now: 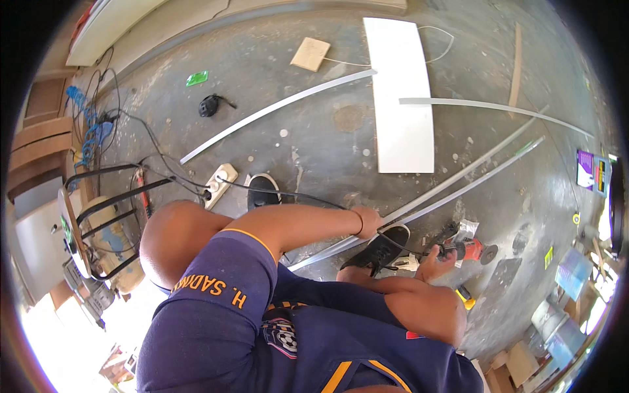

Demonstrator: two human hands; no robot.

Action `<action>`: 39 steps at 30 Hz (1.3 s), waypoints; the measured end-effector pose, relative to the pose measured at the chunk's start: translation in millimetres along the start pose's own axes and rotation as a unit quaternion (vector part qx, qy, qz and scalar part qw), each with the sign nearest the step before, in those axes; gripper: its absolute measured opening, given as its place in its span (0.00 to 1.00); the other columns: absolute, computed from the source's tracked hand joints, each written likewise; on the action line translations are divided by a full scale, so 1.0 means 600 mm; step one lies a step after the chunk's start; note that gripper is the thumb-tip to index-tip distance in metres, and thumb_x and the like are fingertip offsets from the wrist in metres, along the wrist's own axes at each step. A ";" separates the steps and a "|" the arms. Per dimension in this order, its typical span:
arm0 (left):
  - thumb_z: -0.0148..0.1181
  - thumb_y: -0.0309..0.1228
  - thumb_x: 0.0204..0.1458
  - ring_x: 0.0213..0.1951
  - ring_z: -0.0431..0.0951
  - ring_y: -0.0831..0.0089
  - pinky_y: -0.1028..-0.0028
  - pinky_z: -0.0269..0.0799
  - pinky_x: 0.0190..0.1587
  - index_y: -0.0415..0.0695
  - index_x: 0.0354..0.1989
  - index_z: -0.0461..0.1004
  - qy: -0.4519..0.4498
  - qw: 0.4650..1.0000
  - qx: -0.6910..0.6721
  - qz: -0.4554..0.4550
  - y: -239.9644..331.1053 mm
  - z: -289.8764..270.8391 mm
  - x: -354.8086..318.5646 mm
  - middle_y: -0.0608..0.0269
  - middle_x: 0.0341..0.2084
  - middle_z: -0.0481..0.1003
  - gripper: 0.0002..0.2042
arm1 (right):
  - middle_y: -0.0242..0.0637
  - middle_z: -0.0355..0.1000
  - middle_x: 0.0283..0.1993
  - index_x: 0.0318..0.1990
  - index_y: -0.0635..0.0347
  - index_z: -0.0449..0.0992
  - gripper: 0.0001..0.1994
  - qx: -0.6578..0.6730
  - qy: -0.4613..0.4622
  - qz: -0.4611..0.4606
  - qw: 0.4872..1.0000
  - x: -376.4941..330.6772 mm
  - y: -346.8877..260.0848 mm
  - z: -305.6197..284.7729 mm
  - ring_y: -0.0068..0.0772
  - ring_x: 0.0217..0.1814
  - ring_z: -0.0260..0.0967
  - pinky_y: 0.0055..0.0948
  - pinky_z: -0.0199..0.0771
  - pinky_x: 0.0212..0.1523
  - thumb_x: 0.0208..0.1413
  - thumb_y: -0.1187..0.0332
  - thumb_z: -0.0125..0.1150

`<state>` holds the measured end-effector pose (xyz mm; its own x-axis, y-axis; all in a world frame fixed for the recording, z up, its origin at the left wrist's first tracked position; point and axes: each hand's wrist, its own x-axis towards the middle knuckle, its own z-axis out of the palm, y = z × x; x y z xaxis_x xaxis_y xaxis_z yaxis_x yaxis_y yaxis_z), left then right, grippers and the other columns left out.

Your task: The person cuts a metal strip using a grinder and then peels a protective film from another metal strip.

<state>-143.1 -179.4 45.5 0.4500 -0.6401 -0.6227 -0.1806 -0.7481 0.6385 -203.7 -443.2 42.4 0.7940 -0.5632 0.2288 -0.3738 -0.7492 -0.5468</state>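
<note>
My left hand (pixel 368 221) is closed round a long silver metal strip (pixel 458 169) that runs diagonally across the floor. A second strip (pixel 485 171) lies close beside it. My black shoe (pixel 385 247) stands at the strips, and I cannot tell whether it presses on them. To the right of the shoe, my right hand (pixel 436 264) grips a red angle grinder (pixel 468 249), its dark disc pointing right, away from the strips. A black cord passes by my left hand toward the grinder.
A white panel (pixel 401 98) lies ahead with thin metal strips across it. On the left are a white power strip (pixel 221 183), my other shoe (pixel 263 191), a black-framed chair (pixel 98 216) and tangled cords. A yellow-black tool (pixel 466 297) lies near my right arm; buckets (pixel 557 324) stand at the right.
</note>
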 end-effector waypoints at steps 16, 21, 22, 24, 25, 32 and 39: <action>0.52 0.38 0.51 0.50 0.71 0.60 0.57 0.66 0.51 0.52 0.50 0.67 0.391 0.788 0.064 -0.472 -0.447 -0.188 -0.224 0.60 0.49 0.70 0.17 | 0.43 0.68 0.38 0.39 0.60 0.73 0.13 -0.011 -0.516 -0.548 0.658 0.182 -0.388 0.101 0.47 0.43 0.65 0.41 0.66 0.44 0.46 0.66 0.58; 0.51 0.39 0.54 0.50 0.71 0.59 0.57 0.67 0.49 0.53 0.51 0.68 0.318 0.848 0.071 -0.418 -0.447 -0.166 -0.248 0.61 0.49 0.68 0.16 | 0.43 0.69 0.38 0.41 0.55 0.74 0.12 -0.024 -0.552 -0.492 0.673 0.098 -0.307 0.169 0.46 0.43 0.67 0.40 0.67 0.46 0.49 0.65 0.53; 0.50 0.38 0.54 0.50 0.71 0.58 0.57 0.67 0.48 0.52 0.51 0.67 0.334 0.856 0.060 -0.391 -0.452 -0.169 -0.251 0.60 0.49 0.68 0.16 | 0.42 0.68 0.39 0.42 0.54 0.74 0.12 -0.063 -0.580 -0.478 0.657 0.081 -0.290 0.179 0.45 0.44 0.66 0.40 0.67 0.46 0.49 0.66 0.52; 0.47 0.36 0.56 0.49 0.71 0.55 0.58 0.68 0.48 0.50 0.51 0.67 0.354 0.869 0.049 -0.343 -0.465 -0.176 -0.247 0.58 0.49 0.68 0.15 | 0.40 0.68 0.41 0.43 0.51 0.74 0.13 -0.133 -0.617 -0.491 0.600 0.052 -0.264 0.193 0.43 0.46 0.65 0.40 0.67 0.46 0.49 0.67 0.51; 0.46 0.35 0.56 0.48 0.71 0.54 0.58 0.68 0.47 0.49 0.52 0.66 0.372 0.878 0.046 -0.298 -0.457 -0.198 -0.215 0.57 0.49 0.68 0.15 | 0.38 0.67 0.42 0.44 0.50 0.75 0.14 -0.187 -0.612 -0.513 0.572 0.062 -0.252 0.171 0.42 0.47 0.64 0.39 0.67 0.46 0.49 0.67 0.51; 0.42 0.34 0.58 0.36 0.76 0.51 0.59 0.71 0.40 0.47 0.54 0.64 0.413 0.899 -0.049 -0.137 -0.409 -0.271 -0.084 0.55 0.37 0.77 0.17 | 0.31 0.66 0.45 0.41 0.43 0.76 0.12 -0.229 -0.562 -0.610 0.510 0.059 -0.197 0.162 0.35 0.52 0.60 0.37 0.59 0.47 0.47 0.66 0.54; 0.46 0.35 0.56 0.26 0.74 0.68 0.71 0.70 0.33 0.42 0.46 0.70 0.407 0.891 -0.173 -0.106 -0.311 -0.316 -0.049 0.57 0.32 0.77 0.14 | 0.27 0.66 0.41 0.39 0.41 0.73 0.10 -0.247 -0.545 -0.644 0.477 0.051 -0.170 0.149 0.34 0.51 0.61 0.39 0.59 0.45 0.46 0.64 0.57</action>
<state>43.2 11.9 30.3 0.9526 -0.0469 -0.3004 0.1999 -0.6479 0.7350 -98.5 -352.6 32.9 0.1938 0.7895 -0.5823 0.9072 -0.3702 -0.2000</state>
